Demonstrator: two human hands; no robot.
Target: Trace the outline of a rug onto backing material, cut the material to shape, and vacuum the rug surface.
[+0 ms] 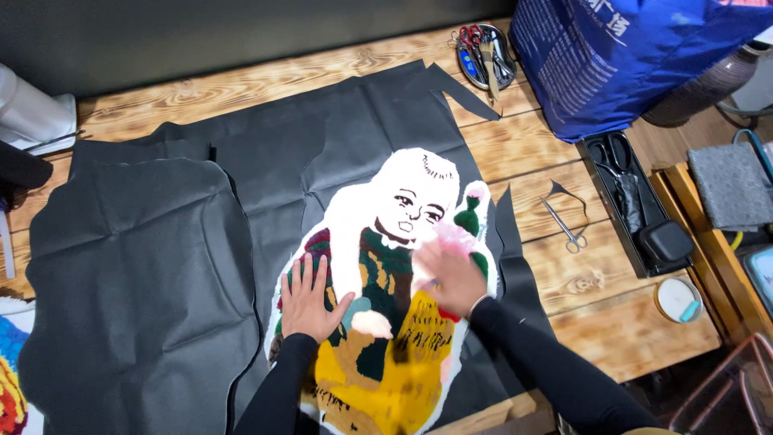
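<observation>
- Rug work: a tufted rug shaped like a figure, with a white head, a drawn face, green and brown middle and a yellow lower part, lies on black fabric spread over the wooden counter.
- My left hand rests flat on the rug's left edge, fingers spread and released, holding nothing.
- My right hand lies on the rug's right side, just below a pink patch; it is blurred, the fingers look loosely stretched over the pile, and I cannot tell whether they pinch anything.
- Left of the rug lies a second large black sheet with a wavy cut edge, overlapping the fabric beneath.
- Right of the rug, on bare wood, lie small silver scissors.
- Further right of the rug, a long black tray holds black-handled shears and a small black case.
- Below that tray, still right of the rug, sits a round tin with a pale inside and a teal piece in it.
- Above and right of the rug stands a large blue bag with white print on its side, crumpled and glossy.
- Just left of the bag, an oval metal dish holds red-handled scissors and other tools.
- Far left of the rug, at the counter's edge, a colourful tufted piece shows blue, red and yellow.
</observation>
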